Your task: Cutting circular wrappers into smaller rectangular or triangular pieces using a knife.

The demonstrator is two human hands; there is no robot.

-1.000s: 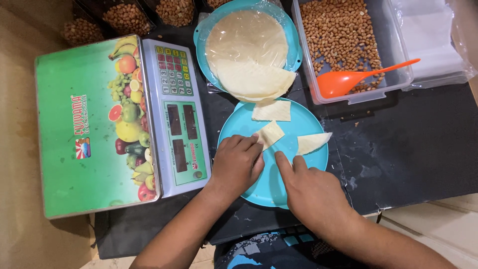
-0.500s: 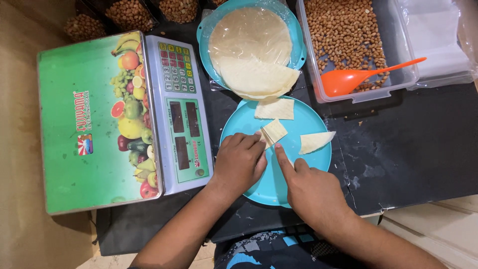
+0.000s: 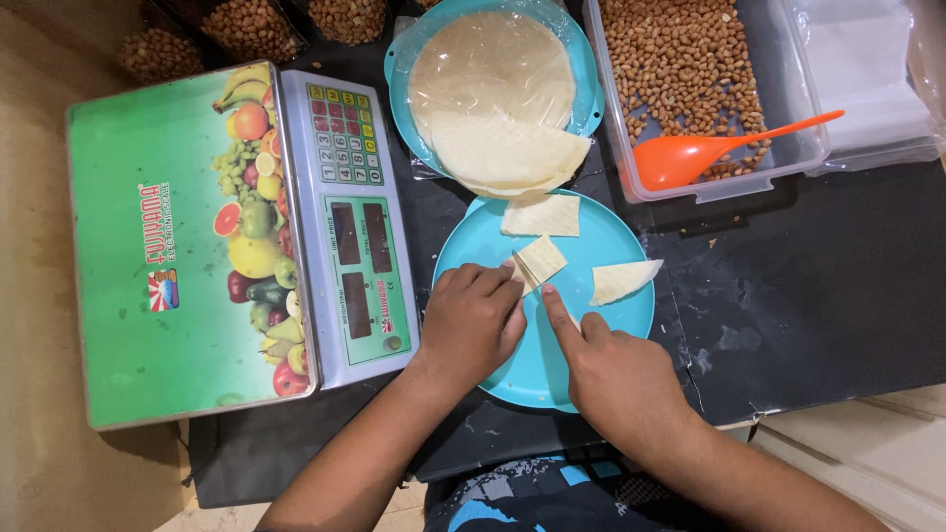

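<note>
**Both hands on a wrapper piece, blue plate**

Near edge: patterned blue-and-black clothing at the bottom, both forearms reaching up over a black mat.

Left hand: fingers curled loosely, tips resting at the left edge of a small folded wrapper piece. Looks like a light pinch on that edge, but can't tell for sure, the fingertips hide the contact.

Right hand: mostly closed, index finger stretched out, its tip just below the same piece. Nothing gripped in the palm that I can see.

The piece lies tilted near the middle of the round blue plate. Two more pale pieces on that plate: a squarish one at the top rim and a wedge toward the right, both clear of the hands.

Left of the plate, touching or nearly so: a weighing scale with a green fruit-print platform and a keypad (displays dark).

Farther back: a second blue plate with a stack of round thin wrappers, top one partly cut away. To its right, a clear tub of peanuts with an orange spoon resting in it. Far right, a clear bag of white sheets. Top edge, more bagged peanuts.
</note>
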